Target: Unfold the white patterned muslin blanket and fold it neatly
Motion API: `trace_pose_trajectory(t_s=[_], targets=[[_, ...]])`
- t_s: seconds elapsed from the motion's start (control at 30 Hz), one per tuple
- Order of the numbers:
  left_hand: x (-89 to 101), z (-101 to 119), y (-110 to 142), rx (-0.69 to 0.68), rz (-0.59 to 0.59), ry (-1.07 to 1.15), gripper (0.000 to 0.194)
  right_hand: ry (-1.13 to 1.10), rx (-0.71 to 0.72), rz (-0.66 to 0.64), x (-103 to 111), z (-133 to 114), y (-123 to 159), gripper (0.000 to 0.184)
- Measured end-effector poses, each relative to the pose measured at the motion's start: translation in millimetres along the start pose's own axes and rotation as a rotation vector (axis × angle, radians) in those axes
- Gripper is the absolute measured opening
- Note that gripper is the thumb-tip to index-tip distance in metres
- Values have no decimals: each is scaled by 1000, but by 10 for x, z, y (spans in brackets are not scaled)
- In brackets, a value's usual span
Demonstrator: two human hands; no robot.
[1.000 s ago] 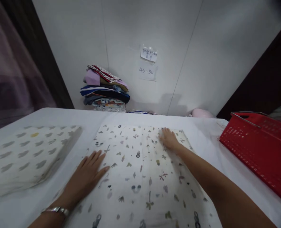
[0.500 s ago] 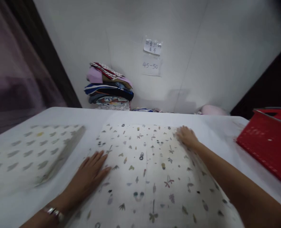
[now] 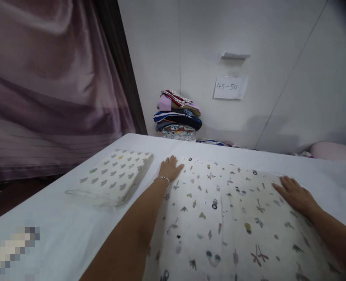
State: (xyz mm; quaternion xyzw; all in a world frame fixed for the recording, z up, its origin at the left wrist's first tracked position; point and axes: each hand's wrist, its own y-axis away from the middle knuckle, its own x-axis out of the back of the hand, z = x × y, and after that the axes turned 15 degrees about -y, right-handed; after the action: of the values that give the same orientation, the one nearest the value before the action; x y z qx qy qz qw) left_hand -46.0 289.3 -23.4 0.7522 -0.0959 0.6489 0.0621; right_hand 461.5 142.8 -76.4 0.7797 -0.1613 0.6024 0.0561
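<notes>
A white cloth (image 3: 202, 234) printed with small plants, sunglasses and other motifs lies spread in front of me, its near end running out of view. My left hand (image 3: 170, 169) rests with fingers apart on its far left corner; a bracelet circles that wrist. Near the far right corner, my right hand (image 3: 297, 195) lies flat on the cloth, fingers stretched out. Neither hand grasps anything. Left of my left hand sits a folded white cloth (image 3: 114, 171) with grey leaf-like prints, apparently in a clear plastic bag.
The white table (image 3: 58, 218) carries both cloths. Beyond its far edge rises a stack of folded fabrics (image 3: 179, 117) against the wall. Paper marked 45-50 (image 3: 230, 87) hangs there. A pink curtain (image 3: 52, 93) hangs at left; a pink rounded thing (image 3: 334, 151) shows at right.
My left hand has slid forward along the cloth's left side to its far corner. My right hand stays by the far right corner. The view has turned left, and the red container has left it.
</notes>
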Motion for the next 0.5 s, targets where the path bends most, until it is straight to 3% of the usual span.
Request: trace_pose_trajectory(t_s=[0.17,0.33,0.5], targets=[[-82,-77,4,10,-9,37,75,4,-50,-82,33,-17,-13,76],[20,0,-30,34,-35,38,73,15,-65,-81,99,-138,40,75],[67,102,-121,-59,86,-29,76,9,-81,-94,131,-186,71,74]])
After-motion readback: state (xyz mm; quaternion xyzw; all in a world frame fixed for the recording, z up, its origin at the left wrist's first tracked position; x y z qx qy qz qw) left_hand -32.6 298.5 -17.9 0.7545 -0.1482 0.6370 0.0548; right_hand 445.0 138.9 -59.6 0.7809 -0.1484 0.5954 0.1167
